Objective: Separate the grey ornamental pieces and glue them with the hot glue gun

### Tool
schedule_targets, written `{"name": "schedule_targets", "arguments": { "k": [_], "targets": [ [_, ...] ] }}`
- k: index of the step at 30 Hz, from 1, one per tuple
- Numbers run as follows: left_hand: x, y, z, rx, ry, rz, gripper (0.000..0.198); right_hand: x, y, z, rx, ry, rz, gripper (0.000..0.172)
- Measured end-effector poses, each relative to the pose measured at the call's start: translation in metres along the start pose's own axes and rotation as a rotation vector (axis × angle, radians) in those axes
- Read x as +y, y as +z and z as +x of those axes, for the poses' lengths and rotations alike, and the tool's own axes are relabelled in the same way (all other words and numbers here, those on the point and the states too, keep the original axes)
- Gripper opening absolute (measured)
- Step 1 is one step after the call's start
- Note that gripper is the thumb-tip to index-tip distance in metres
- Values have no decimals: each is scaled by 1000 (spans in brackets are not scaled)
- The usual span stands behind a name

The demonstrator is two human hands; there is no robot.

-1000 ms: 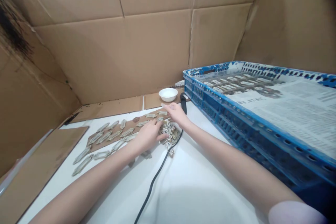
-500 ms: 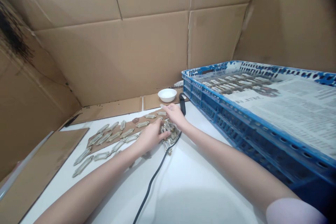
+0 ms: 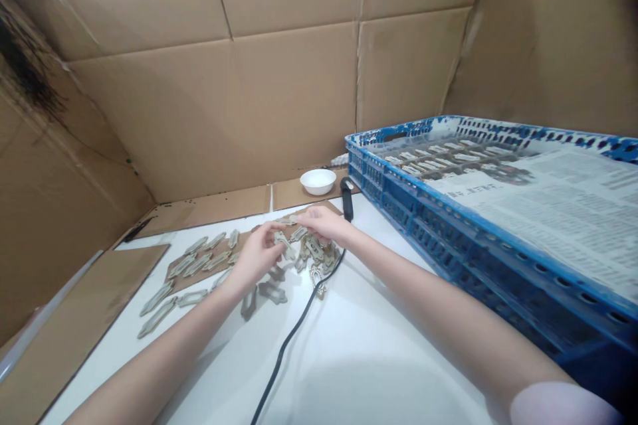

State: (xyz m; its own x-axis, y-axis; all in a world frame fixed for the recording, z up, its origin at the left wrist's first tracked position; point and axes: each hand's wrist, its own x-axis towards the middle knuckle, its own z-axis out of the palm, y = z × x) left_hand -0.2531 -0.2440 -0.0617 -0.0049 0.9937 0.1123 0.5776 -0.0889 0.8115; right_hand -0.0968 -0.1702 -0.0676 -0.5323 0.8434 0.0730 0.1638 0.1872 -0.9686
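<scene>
My left hand (image 3: 254,255) is closed around a small pale grey frame-shaped piece (image 3: 282,244), pinched in its fingertips above the brown cardboard sheet (image 3: 199,272). My right hand (image 3: 323,222) lies just right of it, fingers curved down over a loose heap of tangled pale pieces (image 3: 314,254). Whether those fingers hold anything, I cannot tell. Several similar pieces (image 3: 199,262) lie in rough rows on the sheet, and a few (image 3: 264,292) sit on the white table (image 3: 379,372) near my left wrist.
A black cable (image 3: 294,325) runs across the white table to a black corded handle (image 3: 347,199). A white bowl (image 3: 318,181) stands behind it. To the right is a blue plastic crate (image 3: 423,229) with newspaper (image 3: 558,212) and rows of pieces. Cardboard walls surround the table.
My left hand has shifted left and up from the heap, now pinching a piece. My right hand has moved left over the heap. The heap has spread, with more pieces on the white table.
</scene>
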Motion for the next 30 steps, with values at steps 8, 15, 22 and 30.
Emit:
{"name": "schedule_targets", "arguments": {
  "k": [8, 15, 22, 30],
  "targets": [
    [-9, -7, -3, 108, -126, -419, 49, 1, 5, -1, -177, -31, -176, 31],
    [0, -1, -12, 0, -80, -368, 46, -7, 12, -6, -151, -112, -404, 25],
    [2, -1, -16, 6, -26, -333, 43, -15, 14, -10, -142, -120, -522, 24],
    [3, 0, -19, -1, 23, -337, 37, -20, 21, -15, -17, -90, -648, 22]
  ]
}}
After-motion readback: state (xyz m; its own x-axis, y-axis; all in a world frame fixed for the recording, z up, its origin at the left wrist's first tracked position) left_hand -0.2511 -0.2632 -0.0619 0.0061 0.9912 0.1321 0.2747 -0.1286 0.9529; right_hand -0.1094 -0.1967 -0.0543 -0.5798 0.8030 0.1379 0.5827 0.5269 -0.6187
